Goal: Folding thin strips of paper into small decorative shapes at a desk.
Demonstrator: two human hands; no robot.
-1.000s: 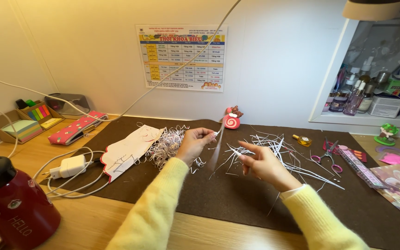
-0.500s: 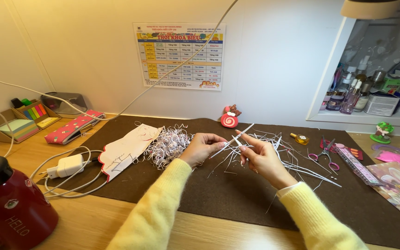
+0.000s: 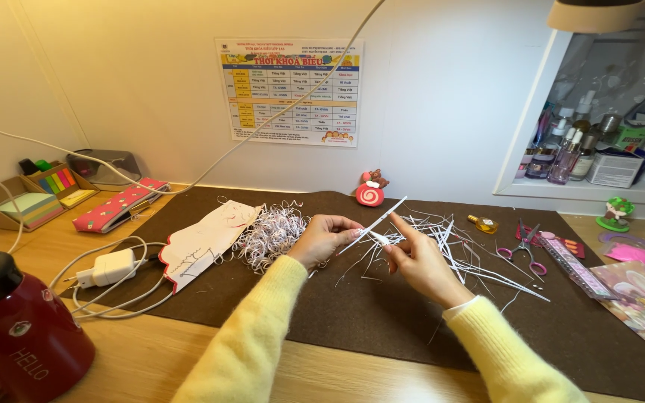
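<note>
Right hand (image 3: 419, 257) lower, paper strip (image 3: 373, 224) unchanged

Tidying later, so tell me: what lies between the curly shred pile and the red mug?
In the head view: a cut paper sheet, then a white charger with looped cable.

1. The person is wearing a long-sleeved top in pale yellow, fuzzy knit; both sleeves are showing the same soft, slightly hairy texture.
2. The left sleeve (image 3: 244, 336) is running down to the wrist and ending in a plain cuff with no visible trim.
3. The right sleeve (image 3: 509, 358) is ending at the wrist, where a narrow white edge of an inner layer is showing beneath the yellow cuff.
4. The left hand (image 3: 322, 239) is bare, wearing no glove.
5. The right hand (image 3: 419, 261) is bare; no ring or watch is showing on either hand.
</note>
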